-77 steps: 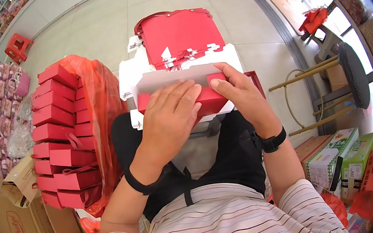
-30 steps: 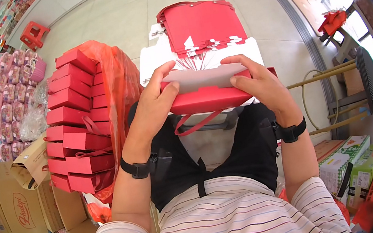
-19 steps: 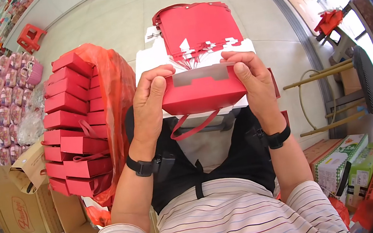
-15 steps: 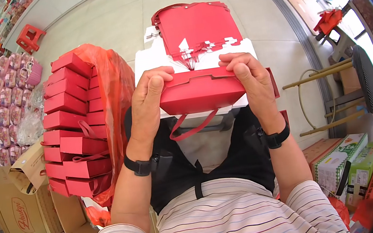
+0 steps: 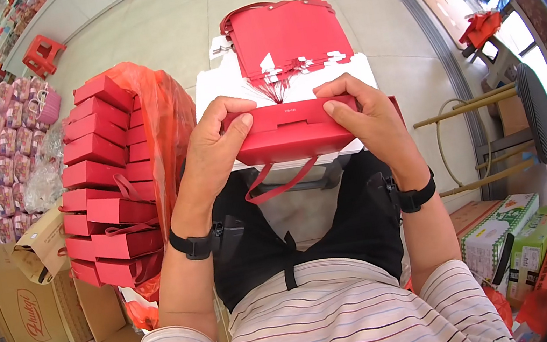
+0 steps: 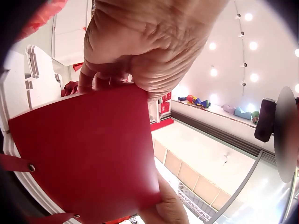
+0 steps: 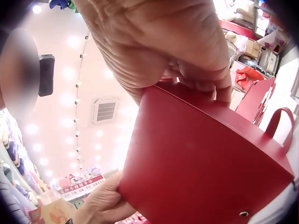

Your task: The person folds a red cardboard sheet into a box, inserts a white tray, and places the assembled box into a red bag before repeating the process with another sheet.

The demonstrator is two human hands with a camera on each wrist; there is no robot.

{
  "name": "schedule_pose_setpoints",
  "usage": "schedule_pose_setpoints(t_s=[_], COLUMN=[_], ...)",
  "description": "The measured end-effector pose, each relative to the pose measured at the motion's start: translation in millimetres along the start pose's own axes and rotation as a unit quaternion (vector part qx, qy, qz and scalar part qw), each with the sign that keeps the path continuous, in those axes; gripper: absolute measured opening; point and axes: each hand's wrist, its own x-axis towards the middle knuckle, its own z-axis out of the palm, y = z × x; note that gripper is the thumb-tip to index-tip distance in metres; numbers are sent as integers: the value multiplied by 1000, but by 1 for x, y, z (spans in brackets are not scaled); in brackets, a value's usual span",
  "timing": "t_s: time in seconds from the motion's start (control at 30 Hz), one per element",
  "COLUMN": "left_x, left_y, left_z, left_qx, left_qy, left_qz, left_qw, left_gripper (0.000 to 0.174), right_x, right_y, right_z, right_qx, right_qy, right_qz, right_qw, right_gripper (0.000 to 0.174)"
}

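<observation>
A red box (image 5: 294, 141) with a ribbon handle hanging toward the lap is held between both hands over the white stand. Its flap lies folded down over the slot on the upper face. At the box's left end the left hand (image 5: 216, 140) grips with thumb on the near face and fingers behind. The right hand (image 5: 368, 118) grips the other end the same way. In the left wrist view the left hand (image 6: 149, 42) curls over the edge of the red box (image 6: 88, 154). The right wrist view shows the right hand (image 7: 163, 42) over the corner of the box (image 7: 201, 163).
Flat red sheets (image 5: 289, 38) are stacked on the white stand (image 5: 205, 93), just beyond the box. At left, several finished-looking red boxes (image 5: 96, 144) stand in an orange plastic bag (image 5: 169, 109). A round-seated stool (image 5: 538, 117) lies at right, above cartons (image 5: 501, 229).
The box's upper flap, raised and showing its pale inner side earlier, is now folded down flat. Both hands have moved from pressing across the top to holding the two ends.
</observation>
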Motion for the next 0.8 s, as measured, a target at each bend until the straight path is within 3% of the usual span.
schedule_pose_setpoints(t_s=[0.17,0.27,0.33,0.37,0.4,0.47,0.53,0.6,0.7,0.73,0.8], left_x=[-2,-4,-6,-5,-4,-3,-3,-5,-4,-7,-13], left_y=[7,5,-1,-7,-9,-6,-6,-6,-18,-11,-8], left_z=[3,6,1,1,0,1,2,3,1,3,5], left_qx=[15,56,74,70,65,62,45,1,53,45,27], left_qy=[16,45,32,47,52,57,43,55,186,203,143], left_qz=[-30,27,46,49,41,29,20,25,111,106,29], left_qw=[999,997,996,995,996,996,998,998,975,972,989], left_gripper=[28,37,41,36,37,42,44,46,48,51,55], right_x=[-1,-2,-9,-11,-15,-17,-19,-22,-27,-29,-32], right_y=[-2,7,8,4,-2,12,16,4,-3,-5,-12], right_z=[-2,-3,-6,-9,-10,-9,-8,-12,-15,-16,-14], right_qx=[0,23,7,-52,-9,-19,-43,-39,-63,-80,-109], right_qy=[-7,4,-29,-37,-61,-76,-65,-71,16,59,145], right_qz=[18,13,24,-32,11,-41,-62,-23,-66,-93,-148], right_qw=[1000,1000,999,997,998,996,995,996,996,991,972], right_gripper=[18,22,42,59,71,88,81,75,72,72,72])
